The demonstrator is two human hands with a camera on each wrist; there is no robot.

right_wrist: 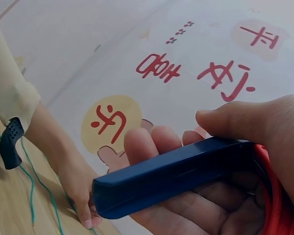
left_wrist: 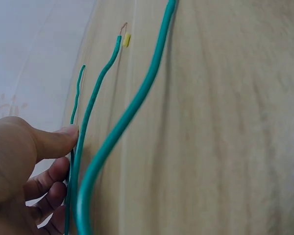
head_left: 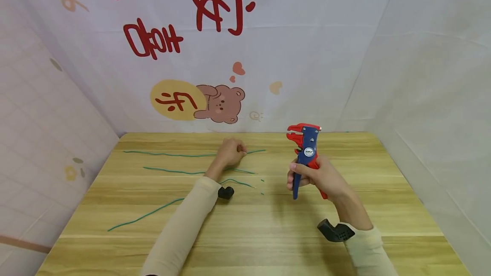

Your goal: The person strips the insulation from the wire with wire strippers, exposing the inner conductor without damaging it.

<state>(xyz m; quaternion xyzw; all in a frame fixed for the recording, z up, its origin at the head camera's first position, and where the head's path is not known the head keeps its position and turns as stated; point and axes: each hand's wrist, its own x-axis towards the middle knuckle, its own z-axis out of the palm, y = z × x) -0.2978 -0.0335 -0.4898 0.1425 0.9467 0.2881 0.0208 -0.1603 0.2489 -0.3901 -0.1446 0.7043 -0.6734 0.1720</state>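
Observation:
Near the back of the wooden table, my left hand (head_left: 230,152) pinches the farthest green wire (head_left: 168,155) close to its right end, thumb (left_wrist: 59,142) against it in the left wrist view. A second green wire (head_left: 165,169) and a third one (head_left: 238,181) lie nearer, running under or beside the left wrist and forearm. The second wire's tip (left_wrist: 123,28) shows bare copper. My right hand (head_left: 322,176) grips a red and blue wire stripper (head_left: 307,148) by its handles, held above the table with its head upward and its jaws parted.
Another green wire (head_left: 142,217) lies at the front left, partly covered by the left sleeve (head_left: 192,225). Small green offcuts (head_left: 262,180) and a yellow piece (left_wrist: 127,40) lie near the wire ends. A white printed curtain (head_left: 307,54) stands behind the table (head_left: 249,242).

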